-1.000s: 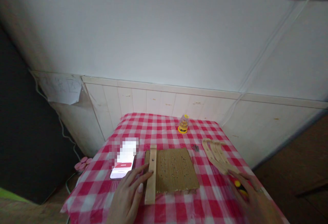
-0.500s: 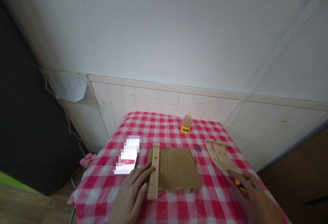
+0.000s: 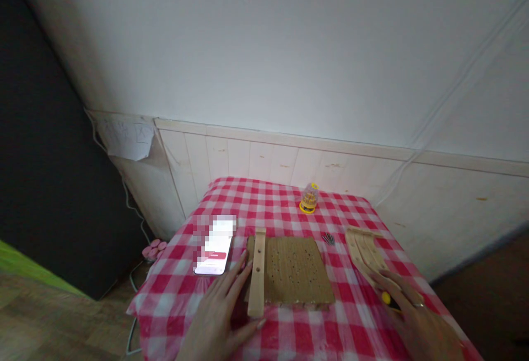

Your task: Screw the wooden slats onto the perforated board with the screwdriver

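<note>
My left hand (image 3: 225,306) lies with its fingers stretched out along the left side of a pale wooden strip (image 3: 257,289). Its thumb reaches past the strip's near end. The strip, with holes in it, rests across the left edge of a brown board (image 3: 295,273) dotted with small holes. On the right, my right hand (image 3: 411,314) is curled round a yellow-and-black screwdriver (image 3: 386,297), mostly hidden under the fingers. Its fingertips overlap the near end of some curved wooden slats (image 3: 363,248). Several small dark screws (image 3: 329,238) lie between board and slats.
A phone (image 3: 215,251) with a lit screen lies left of the board. Farther back stands a clear bit case (image 3: 309,198) with a yellow base. The red checked tablecloth (image 3: 248,195) reaches the wall panelling (image 3: 264,157).
My left fingers have come off the strip to its left side, and the thumb has spread away. My right hand has shifted slightly with the screwdriver. The camera view has turned a little left.
</note>
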A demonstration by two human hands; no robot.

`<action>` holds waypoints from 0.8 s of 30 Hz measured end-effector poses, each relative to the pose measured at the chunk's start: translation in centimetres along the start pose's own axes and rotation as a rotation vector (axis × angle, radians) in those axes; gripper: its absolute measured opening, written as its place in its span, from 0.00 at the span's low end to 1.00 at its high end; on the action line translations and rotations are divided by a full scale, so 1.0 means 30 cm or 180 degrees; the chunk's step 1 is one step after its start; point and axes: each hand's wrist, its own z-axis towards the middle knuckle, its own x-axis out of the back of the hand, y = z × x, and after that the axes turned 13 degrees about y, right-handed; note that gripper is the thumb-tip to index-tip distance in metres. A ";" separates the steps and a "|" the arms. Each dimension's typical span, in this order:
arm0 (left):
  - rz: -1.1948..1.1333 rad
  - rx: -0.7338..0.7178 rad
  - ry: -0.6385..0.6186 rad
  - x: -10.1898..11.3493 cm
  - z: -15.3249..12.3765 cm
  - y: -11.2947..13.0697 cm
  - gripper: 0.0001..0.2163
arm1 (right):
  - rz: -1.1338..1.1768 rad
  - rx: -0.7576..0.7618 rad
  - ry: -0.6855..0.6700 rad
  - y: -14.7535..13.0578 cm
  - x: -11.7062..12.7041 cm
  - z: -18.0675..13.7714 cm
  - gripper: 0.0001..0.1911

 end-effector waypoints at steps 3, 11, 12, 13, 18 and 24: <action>-0.0029 0.0107 0.0037 -0.030 0.001 0.007 0.40 | 0.0021 0.0014 -0.0020 -0.001 0.002 -0.003 0.21; 0.0018 0.0513 0.0200 -0.063 -0.020 0.035 0.34 | 0.0860 0.0080 0.0875 -0.114 0.047 -0.008 0.18; -0.0047 0.0578 0.0244 -0.065 -0.022 0.044 0.34 | 0.1191 0.0066 0.1009 -0.161 0.054 -0.002 0.17; -0.0126 0.0623 0.0353 -0.067 -0.024 0.052 0.34 | 0.1631 -0.0035 0.1028 -0.216 0.059 0.009 0.15; -0.0723 0.0594 0.0664 -0.094 -0.033 0.063 0.27 | 0.3787 -0.0081 0.0664 -0.546 0.032 0.134 0.09; -0.0933 0.0513 0.0785 -0.111 -0.035 0.049 0.29 | 0.4308 0.0114 -0.0341 -0.750 -0.097 0.248 0.09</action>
